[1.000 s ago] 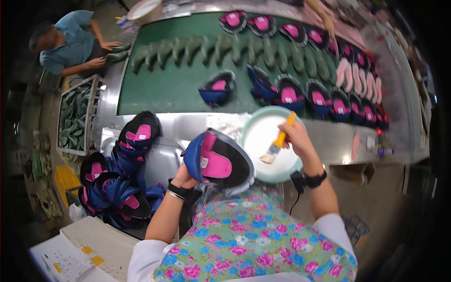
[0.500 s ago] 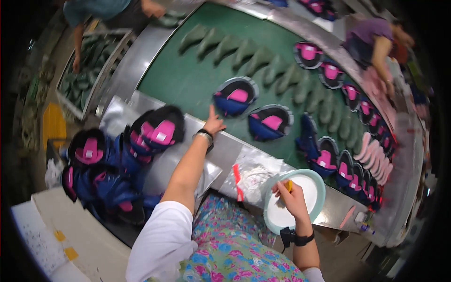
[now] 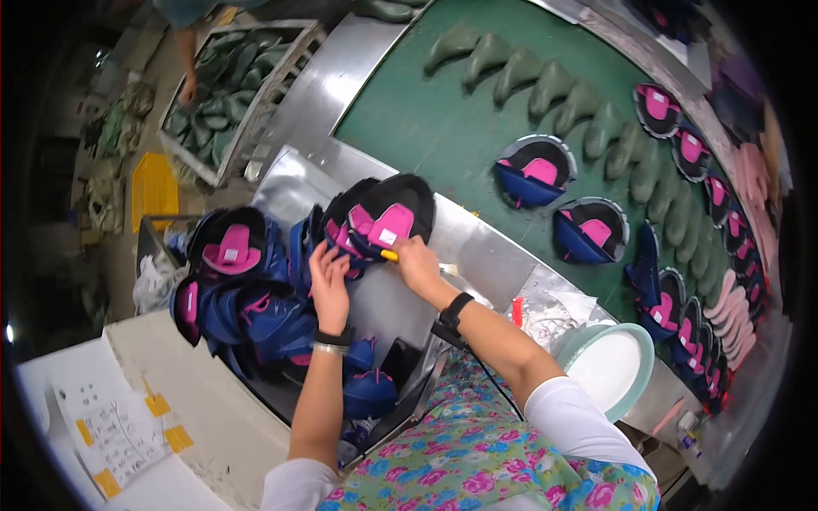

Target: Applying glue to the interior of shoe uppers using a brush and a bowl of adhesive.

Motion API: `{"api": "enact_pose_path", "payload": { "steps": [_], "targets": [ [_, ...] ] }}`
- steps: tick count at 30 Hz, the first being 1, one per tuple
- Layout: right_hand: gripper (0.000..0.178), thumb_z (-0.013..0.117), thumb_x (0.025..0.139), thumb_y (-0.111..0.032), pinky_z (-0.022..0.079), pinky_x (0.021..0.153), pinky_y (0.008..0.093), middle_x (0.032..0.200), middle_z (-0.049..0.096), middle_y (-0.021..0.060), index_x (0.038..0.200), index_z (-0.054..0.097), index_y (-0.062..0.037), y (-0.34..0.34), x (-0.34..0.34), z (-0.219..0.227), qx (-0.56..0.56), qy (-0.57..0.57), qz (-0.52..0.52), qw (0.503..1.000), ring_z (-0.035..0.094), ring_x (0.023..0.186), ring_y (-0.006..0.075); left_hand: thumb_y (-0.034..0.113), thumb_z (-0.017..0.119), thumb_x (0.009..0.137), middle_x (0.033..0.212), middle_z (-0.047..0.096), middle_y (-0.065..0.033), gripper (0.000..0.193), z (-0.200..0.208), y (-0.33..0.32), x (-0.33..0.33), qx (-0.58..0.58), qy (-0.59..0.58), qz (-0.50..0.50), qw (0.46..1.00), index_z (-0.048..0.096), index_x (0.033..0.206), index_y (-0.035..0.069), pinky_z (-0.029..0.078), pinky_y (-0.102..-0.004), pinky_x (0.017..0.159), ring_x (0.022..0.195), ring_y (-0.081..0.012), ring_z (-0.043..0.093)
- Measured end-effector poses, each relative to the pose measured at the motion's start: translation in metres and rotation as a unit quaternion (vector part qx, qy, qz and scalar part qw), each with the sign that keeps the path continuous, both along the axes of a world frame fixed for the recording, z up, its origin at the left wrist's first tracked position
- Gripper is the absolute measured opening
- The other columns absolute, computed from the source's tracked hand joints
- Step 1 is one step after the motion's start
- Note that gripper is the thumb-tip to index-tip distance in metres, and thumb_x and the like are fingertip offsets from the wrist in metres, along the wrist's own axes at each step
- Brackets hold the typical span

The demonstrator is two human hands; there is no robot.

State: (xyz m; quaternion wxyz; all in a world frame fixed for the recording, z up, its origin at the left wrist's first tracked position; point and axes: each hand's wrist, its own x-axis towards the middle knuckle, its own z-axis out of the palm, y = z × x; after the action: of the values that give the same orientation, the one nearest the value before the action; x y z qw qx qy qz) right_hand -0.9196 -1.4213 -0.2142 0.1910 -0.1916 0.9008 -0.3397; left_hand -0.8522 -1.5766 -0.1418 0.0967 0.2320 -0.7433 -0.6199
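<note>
My right hand [image 3: 419, 266] is closed around a yellow-handled brush [image 3: 389, 255], its handle end poking out beside a navy shoe upper with pink lining [image 3: 394, 223]. The right fingertips are at that upper's lower edge; whether they also pinch it cannot be made out. My left hand [image 3: 329, 288] has its fingers spread against the same stack of uppers, just left of my right hand. More navy, black and pink uppers [image 3: 264, 319] lie heaped around it. On the green belt [image 3: 426, 136] rest two separate uppers, one nearer [image 3: 595, 232] and one farther [image 3: 537, 175].
A pale teal basin [image 3: 645, 375] of white liquid stands at the right on the metal table edge [image 3: 477, 247]. Green foot-shaped lasts [image 3: 554, 89] line the belt, with pink insoles [image 3: 728, 319] beyond. A crate of lasts [image 3: 230, 94] is at far left, near another person's arm [image 3: 187, 60].
Both hands have moved left to the heap of uppers. The right hand has left the basin with the brush; the left has come back from the belt edge. The view has shifted left.
</note>
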Motion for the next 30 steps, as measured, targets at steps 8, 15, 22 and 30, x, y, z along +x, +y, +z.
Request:
{"api": "enact_pose_path", "payload": {
  "steps": [8,15,22,30],
  "targets": [
    [0.023,0.066,0.083,-0.015,0.049,0.073,0.038,0.089,0.062,0.0147,0.102,0.063,-0.0021,0.095,0.039,0.137,-0.225,0.006,-0.049,0.973,0.06,0.082,0.0318,0.0,0.056,0.088,0.13,0.044,-0.0096,0.064,0.02,0.052,0.018,0.276,-0.054,-0.179,0.943,0.023,0.142,0.011,0.051,-0.0364,0.086,0.114,-0.0212,0.05],
    [0.022,0.066,0.086,-0.019,0.044,0.065,0.0382,0.079,0.055,0.0161,0.095,0.06,-0.0007,0.18,0.086,0.205,-0.249,-0.005,-0.019,0.968,0.057,0.077,0.0352,0.001,0.056,0.088,0.143,0.033,-0.0094,0.083,0.049,0.085,0.024,0.312,-0.029,-0.363,0.877,0.004,0.15,0.016,0.038,-0.0384,0.103,0.125,-0.0231,0.043],
    [0.027,0.063,0.077,-0.01,0.048,0.074,0.0428,0.088,0.06,0.0163,0.104,0.06,-0.005,0.243,0.149,0.234,-0.153,-0.005,-0.016,0.988,0.06,0.087,0.0355,-0.002,0.072,0.074,0.122,0.048,-0.0049,0.104,0.118,0.159,0.038,0.067,-0.02,-0.495,0.866,0.001,0.15,0.009,0.042,-0.0292,0.091,0.103,-0.0141,0.051],
    [0.017,0.065,0.084,-0.016,0.051,0.079,0.0357,0.106,0.065,0.0085,0.098,0.067,-0.0067,0.318,0.236,0.232,-0.207,0.119,-0.176,0.955,0.06,0.093,0.0233,-0.003,0.061,0.081,0.121,0.055,-0.0079,0.056,0.096,0.197,0.106,0.129,-0.078,-0.422,0.894,0.042,0.133,0.003,0.045,-0.0328,0.092,0.106,-0.0179,0.057]
  ]
}}
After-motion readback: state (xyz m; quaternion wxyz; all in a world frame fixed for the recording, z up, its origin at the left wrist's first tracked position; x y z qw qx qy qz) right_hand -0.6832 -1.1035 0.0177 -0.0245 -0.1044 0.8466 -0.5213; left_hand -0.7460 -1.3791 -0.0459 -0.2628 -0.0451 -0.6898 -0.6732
